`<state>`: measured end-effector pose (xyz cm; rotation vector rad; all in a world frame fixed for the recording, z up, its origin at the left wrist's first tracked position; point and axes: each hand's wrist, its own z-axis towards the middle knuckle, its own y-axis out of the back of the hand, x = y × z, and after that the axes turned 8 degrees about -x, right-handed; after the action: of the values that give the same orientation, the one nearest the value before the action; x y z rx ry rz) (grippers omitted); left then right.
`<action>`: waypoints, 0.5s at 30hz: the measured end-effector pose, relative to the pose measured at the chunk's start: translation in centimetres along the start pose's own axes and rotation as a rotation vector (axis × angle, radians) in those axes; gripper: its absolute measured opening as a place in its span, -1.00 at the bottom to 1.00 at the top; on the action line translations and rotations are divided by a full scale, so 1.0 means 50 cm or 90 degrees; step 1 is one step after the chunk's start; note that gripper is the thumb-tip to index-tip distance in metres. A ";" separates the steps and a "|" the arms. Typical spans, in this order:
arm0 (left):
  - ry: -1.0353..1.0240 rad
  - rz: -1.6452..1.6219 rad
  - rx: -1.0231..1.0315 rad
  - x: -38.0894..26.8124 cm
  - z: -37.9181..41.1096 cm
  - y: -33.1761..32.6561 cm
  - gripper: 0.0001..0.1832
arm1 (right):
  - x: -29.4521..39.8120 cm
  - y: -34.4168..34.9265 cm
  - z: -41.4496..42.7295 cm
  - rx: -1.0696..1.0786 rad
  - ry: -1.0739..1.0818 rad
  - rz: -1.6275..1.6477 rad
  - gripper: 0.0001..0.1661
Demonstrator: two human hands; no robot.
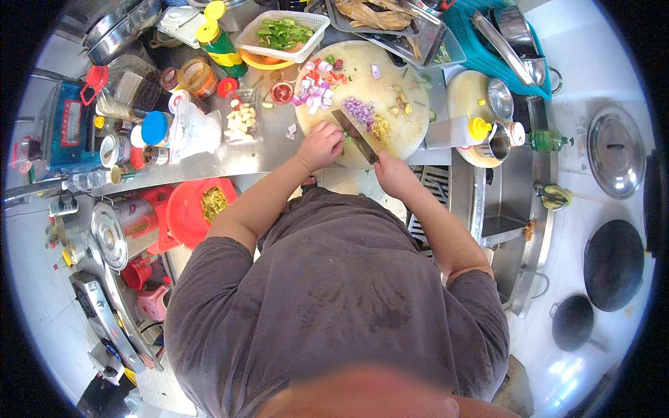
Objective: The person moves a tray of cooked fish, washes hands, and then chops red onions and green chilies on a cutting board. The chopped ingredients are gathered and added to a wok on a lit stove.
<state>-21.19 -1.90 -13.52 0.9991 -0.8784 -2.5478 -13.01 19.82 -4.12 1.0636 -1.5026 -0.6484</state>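
Observation:
My right hand (393, 173) grips the handle of a cleaver (356, 137), whose blade slants up and left over the near part of a round chopping board (413, 128). On the blade's left side, my left hand (321, 146) has curled fingers on a bit of green vegetable (347, 138), mostly hidden beneath them. Finely diced purple onion (358, 111) and minced yellow ginger or garlic (380, 129) lie just beyond the blade. Larger onion pieces (315, 96) and red chilli pieces (339, 78) are at the board's left. Yellowish pieces (401, 103) sit at the right.
Peeled garlic cloves (241, 119) fill a clear tub left of the board. Behind stands a white basket (316, 26) of green peppers. Several jars and a blue-lidded container (155, 128) crowd the left counter. A yellow-capped squeeze bottle (452, 132) lies at the right, before a sink (504, 193).

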 end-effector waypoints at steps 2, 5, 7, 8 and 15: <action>0.002 0.002 0.000 -0.001 0.000 -0.001 -0.86 | 0.002 0.001 -0.006 0.021 -0.016 -0.016 -0.78; -0.008 -0.004 0.005 0.000 0.003 -0.002 -0.85 | 0.004 -0.028 0.001 0.035 -0.055 -0.020 -0.77; -0.029 -0.004 -0.003 0.009 0.012 -0.001 -0.89 | 0.005 -0.052 0.034 0.013 -0.057 -0.003 -0.76; -0.022 -0.010 -0.002 0.008 0.014 0.001 -0.89 | 0.004 -0.046 0.040 0.016 -0.049 -0.004 -0.75; -0.001 -0.025 0.001 0.004 0.006 0.004 -0.88 | -0.011 -0.002 0.003 0.037 -0.009 0.002 -0.73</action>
<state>-21.53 -2.00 -13.29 1.0261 -0.8698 -2.5811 -13.14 20.25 -4.50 1.1030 -1.5436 -0.6141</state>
